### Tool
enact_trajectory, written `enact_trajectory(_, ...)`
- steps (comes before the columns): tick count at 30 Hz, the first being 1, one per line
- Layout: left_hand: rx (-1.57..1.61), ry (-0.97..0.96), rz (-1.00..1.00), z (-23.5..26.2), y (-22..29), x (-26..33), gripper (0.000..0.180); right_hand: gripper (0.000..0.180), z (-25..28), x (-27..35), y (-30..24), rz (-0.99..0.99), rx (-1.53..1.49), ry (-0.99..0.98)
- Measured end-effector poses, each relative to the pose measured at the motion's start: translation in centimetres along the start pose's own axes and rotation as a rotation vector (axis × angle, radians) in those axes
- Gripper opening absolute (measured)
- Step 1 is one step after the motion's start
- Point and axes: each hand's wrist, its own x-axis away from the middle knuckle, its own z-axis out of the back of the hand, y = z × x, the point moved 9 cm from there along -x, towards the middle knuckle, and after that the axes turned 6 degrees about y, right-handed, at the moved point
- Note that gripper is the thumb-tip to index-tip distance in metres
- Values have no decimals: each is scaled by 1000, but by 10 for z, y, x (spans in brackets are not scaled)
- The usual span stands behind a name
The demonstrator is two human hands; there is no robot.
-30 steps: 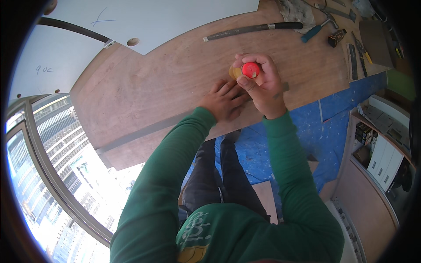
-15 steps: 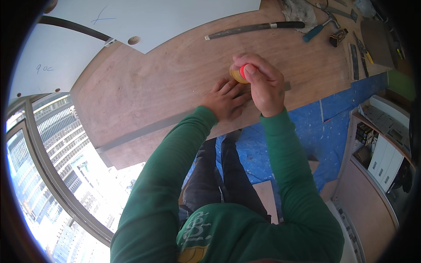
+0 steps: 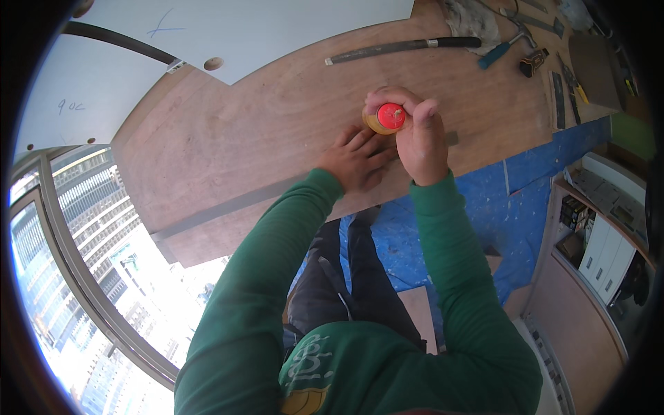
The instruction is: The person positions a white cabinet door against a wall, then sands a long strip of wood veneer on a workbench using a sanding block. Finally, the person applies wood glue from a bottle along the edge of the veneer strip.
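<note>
My right hand is wrapped around a small yellow-orange bottle with a red cap, held upright over a large brown plywood board. My left hand lies flat on the board just left of and below the bottle, fingers spread toward it. A thin dark strip runs along the board's near edge under my left hand. Both arms wear green sleeves.
A long dark metal bar, a blue-handled hammer and a small tape measure lie at the board's far right. White panels lie beyond. Blue floor covering and a cabinet are to the right; a window is to the left.
My right hand has turned on the bottle: the red cap was hidden under my fingers half a second ago and shows again now. My left hand stays flat on the board.
</note>
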Motion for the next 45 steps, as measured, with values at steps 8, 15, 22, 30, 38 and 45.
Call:
enact_trajectory(8, -1, 43, -1, 7, 2, -2, 60, 21, -4, -4, -10, -37, 68, -197)
enact_trajectory(15, 17, 21, -2, 3, 1, 0, 56, 19, -3, -7, -5, -46, 39, -111)
enact_trajectory(22, 18, 23, 2, 2, 1, -1, 54, 32, 3, -10, -4, -128, 94, 21)
enact_trajectory(30, 24, 24, -4, 1, 1, 0, 56, 56, -1, -7, -4, -81, 100, -66)
enact_trajectory(38, -4, 31, 8, 4, 1, 0, 60, 68, -2, -9, -2, -123, 59, -59)
enact_trajectory(45, 0, 30, 9, 4, 1, 0, 60, 53, 3, -11, -4, -125, -18, -7)
